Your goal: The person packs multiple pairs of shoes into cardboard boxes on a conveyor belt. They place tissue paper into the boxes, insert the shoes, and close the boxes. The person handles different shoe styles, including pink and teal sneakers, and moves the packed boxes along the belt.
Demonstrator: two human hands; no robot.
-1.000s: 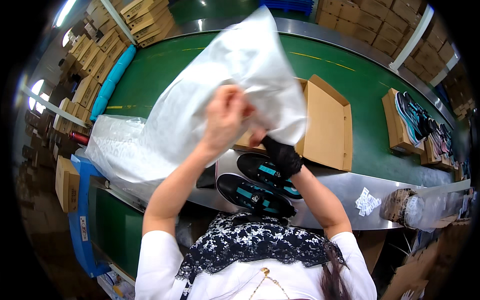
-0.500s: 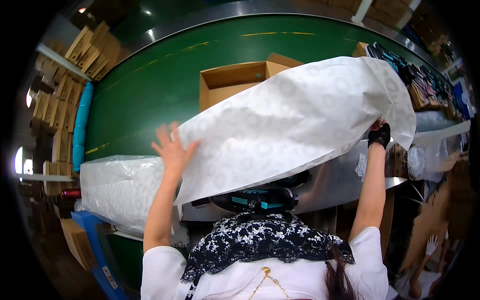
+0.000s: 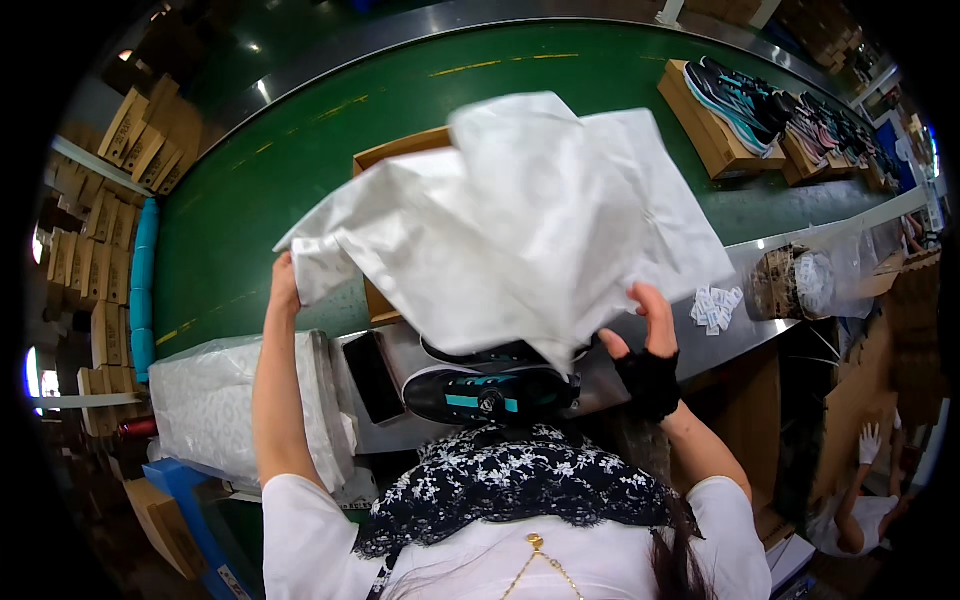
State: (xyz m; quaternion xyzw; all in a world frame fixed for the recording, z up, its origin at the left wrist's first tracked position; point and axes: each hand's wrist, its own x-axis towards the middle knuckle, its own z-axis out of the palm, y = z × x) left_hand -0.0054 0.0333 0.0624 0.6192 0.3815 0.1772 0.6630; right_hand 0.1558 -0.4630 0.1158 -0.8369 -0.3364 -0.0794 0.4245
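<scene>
Pinching one corner of the white paper [image 3: 520, 220] — that's the worker's left hand [image 3: 284, 285], closed on it at the far L edge, fingertips partly hidden. Right hand [image 3: 648, 350], black cover round the wrist, thumb & index spread, nr the paper's lower R side; can't tell from where I stand if a finger touches it. Hands well apart.

Paper's up in the air, over the open box [image 3: 400, 147] & partly over the shoes [image 3: 490, 395]; folded, billowing, middle blurred. Handling (my guess): v. light, soft, floppy, catches air; smooth, so may slip; could crease or tear if yanked. Best hold: opp. corners, thumb & finger — a one-corner hold prob. lets the rest sag.

Surface: metal ledge [image 3: 600, 390], shiny, prob. slick, running along a green belt [image 3: 280, 170]. Shoes, black w/ teal, sit on ledge; just beside, a dark phone-like slab [image 3: 372, 378], then a plastic-wrapped stack [image 3: 235, 395] to its L. Loose heap of small white packets [image 3: 716, 310] to the R, nr a plastic-wrapped bundle [image 3: 785, 285]. Box mostly hidden by paper.

Room: more footwear [image 3: 735, 105] on cartons, far R; box stacks [image 3: 125, 125] L, w/ long teal tube [image 3: 144, 290] alongside. Co-worker's white-gloved hand [image 3: 870, 442], low R. Outer edges too dark to read.
</scene>
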